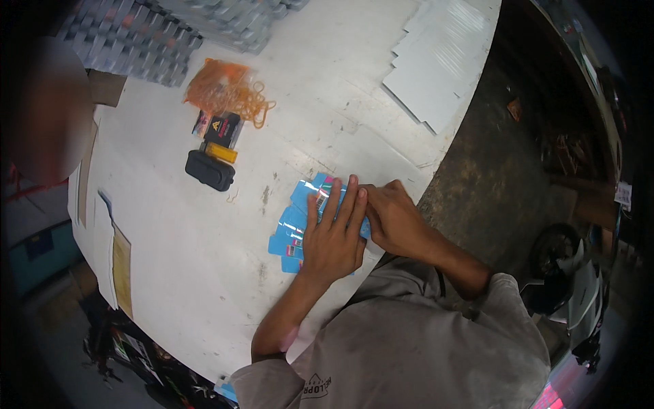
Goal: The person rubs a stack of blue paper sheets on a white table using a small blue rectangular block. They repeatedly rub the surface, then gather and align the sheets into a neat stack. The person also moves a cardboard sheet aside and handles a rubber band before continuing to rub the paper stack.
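Observation:
Several blue cards (294, 222) with small pink and white printed labels lie fanned out, overlapping, near the table's edge in front of me. My left hand (334, 240) rests flat across them with its fingers stretched and slightly spread. At the right end of the fan my right hand (395, 217) has its fingers bent down onto the cards' edge, close against the left fingertips. The right fingertips are mostly hidden, and so is the part of the cards beneath both hands.
On the white table (191, 252) are a bag of orange rubber bands (214, 82), a black pack (223, 129), a yellow lighter (221, 153) and a black case (209, 170). White sheets (436, 68) lie far right; silvery stacks (129, 41) far left. Another person (48, 116) is at left.

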